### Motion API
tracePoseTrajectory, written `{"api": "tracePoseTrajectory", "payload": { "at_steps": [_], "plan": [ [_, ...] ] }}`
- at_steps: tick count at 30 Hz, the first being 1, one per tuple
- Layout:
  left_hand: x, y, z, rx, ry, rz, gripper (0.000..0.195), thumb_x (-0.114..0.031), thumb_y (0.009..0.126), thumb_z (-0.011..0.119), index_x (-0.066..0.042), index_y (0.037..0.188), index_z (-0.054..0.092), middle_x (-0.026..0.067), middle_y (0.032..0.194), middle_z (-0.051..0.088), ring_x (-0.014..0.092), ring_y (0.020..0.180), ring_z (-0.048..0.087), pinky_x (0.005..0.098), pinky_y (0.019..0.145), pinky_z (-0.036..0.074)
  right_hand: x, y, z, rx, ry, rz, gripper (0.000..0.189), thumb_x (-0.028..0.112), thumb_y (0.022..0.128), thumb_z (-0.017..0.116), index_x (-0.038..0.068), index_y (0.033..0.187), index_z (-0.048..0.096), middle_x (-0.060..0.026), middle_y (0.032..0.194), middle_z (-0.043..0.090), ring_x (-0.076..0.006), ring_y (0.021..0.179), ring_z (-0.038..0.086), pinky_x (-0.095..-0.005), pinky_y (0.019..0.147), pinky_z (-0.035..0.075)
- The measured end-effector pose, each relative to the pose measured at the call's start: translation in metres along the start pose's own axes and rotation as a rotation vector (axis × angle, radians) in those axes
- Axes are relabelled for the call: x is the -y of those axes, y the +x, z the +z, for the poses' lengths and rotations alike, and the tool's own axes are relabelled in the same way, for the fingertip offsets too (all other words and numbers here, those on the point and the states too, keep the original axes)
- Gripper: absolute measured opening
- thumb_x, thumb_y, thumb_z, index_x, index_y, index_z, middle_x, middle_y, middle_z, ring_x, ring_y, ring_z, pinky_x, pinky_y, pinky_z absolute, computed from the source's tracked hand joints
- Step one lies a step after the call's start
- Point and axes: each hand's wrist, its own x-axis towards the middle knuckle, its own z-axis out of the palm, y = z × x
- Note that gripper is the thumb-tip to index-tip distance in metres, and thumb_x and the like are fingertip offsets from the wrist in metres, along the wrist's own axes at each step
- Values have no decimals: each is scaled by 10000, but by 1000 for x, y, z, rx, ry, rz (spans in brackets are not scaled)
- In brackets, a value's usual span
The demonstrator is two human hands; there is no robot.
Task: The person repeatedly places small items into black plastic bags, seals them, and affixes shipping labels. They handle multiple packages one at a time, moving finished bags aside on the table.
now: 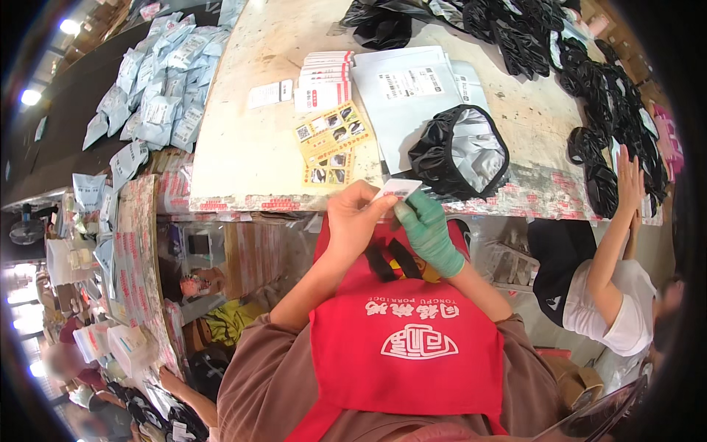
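My bare left hand [353, 218] pinches a small white printed card [399, 189] between thumb and fingers, just over the table's front edge. At the card's right side is my right hand [432, 235] in a green glove, its fingers closed against the card's edge. Beyond the hands, yellow printed leaflets [334, 132] overlap on the tabletop. A fanned stack of white-and-red cards [323, 95] lies behind them, beside a single white card [270, 94]. To the right, a black elastic-edged cover [436, 146] with silvery lining rests partly on pale mailing bags [381, 110] bearing printed labels.
Filled mailing bags [171, 83] pile on a dark conveyor belt [55, 138] at left. Several black covers [602, 99] lie heaped along the table's right side. A co-worker's arm [613, 237] reaches there. A taped side table [135, 248] stands at left, near another person's hand [171, 381].
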Motion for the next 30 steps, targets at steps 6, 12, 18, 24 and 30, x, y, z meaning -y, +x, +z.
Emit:
{"api": "tracePoseTrajectory", "payload": {
  "at_steps": [6, 12, 18, 24, 30],
  "plan": [
    [9, 53, -31, -61, 766, 420, 247, -37, 903, 580, 33, 1133, 636, 206, 1173, 639, 349, 1088, 615, 404, 926, 487, 7, -39, -52, -161, -130, -28, 226, 139, 925, 579, -14, 1085, 627, -116, 751, 666, -180, 585, 619, -319, 568, 493],
    [44, 110, -64, -131, 1299, 469, 386, -116, 900, 601, 33, 1255, 571, 216, 1344, 546, 355, 1264, 508, 404, 1013, 439, -9, -58, -70, -221, -40, 87, 237, 141, 944, 580, -25, 1100, 648, -63, 732, 651, -120, 575, 596, -274, 547, 485],
    [56, 117, -75, -66, 1223, 437, 361, -143, 927, 569, 17, 1250, 595, 198, 1301, 590, 345, 1245, 530, 397, 1040, 417, -3, -50, -56, -223, 202, 140, 247, 197, 983, 546, -25, 987, 655, -40, 759, 642, -97, 618, 571, -251, 549, 460],
    [-8, 85, -60, -136, 675, 420, 282, -99, 989, 510, 30, 1201, 644, 140, 1158, 677, 243, 987, 630, 341, 903, 485, 8, -39, -61, -205, 331, 185, 238, 183, 981, 552, -26, 1007, 663, 3, 782, 623, -58, 691, 536, -238, 620, 449],
    [3, 38, -10, -60, -444, -73, 283, -159, 1027, 488, 31, 1190, 620, 79, 1114, 671, 139, 974, 627, 298, 860, 513, 8, -33, -53, -201, 257, 138, 227, 138, 952, 557, -38, 1058, 653, -43, 769, 650, -111, 604, 584, -266, 569, 464]
  ]
}}
